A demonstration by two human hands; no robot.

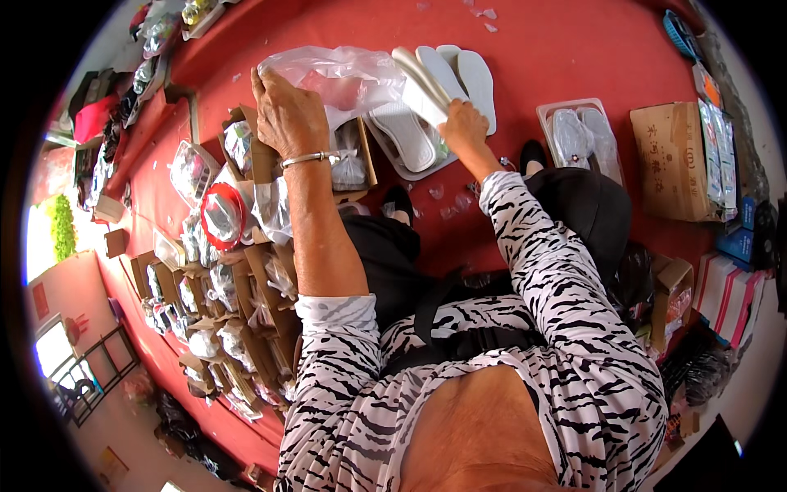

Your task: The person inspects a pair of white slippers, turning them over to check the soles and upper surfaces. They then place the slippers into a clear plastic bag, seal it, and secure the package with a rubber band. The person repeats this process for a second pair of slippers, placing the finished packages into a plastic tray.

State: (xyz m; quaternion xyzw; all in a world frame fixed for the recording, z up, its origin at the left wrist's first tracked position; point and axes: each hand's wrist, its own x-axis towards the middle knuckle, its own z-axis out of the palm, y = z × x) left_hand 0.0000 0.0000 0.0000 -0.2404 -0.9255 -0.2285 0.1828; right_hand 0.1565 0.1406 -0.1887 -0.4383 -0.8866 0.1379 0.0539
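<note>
Now I see one clear bag [348, 72] right of the left hand [291, 115] pinching it; the right hand [465, 127] grips white soles [424, 88] I can't count.

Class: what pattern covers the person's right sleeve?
The right sleeve has black zebra-like stripes on white; head view shows it.

There is room to pass over the floor [525, 70] between the soles [476, 82] and the right tray [543, 121]. The bag [348, 70] fills much of the gap between left hand [293, 116] and right hand [466, 127]; boxes [284, 332] crowd the left, a carton [668, 160] the far right.
</note>
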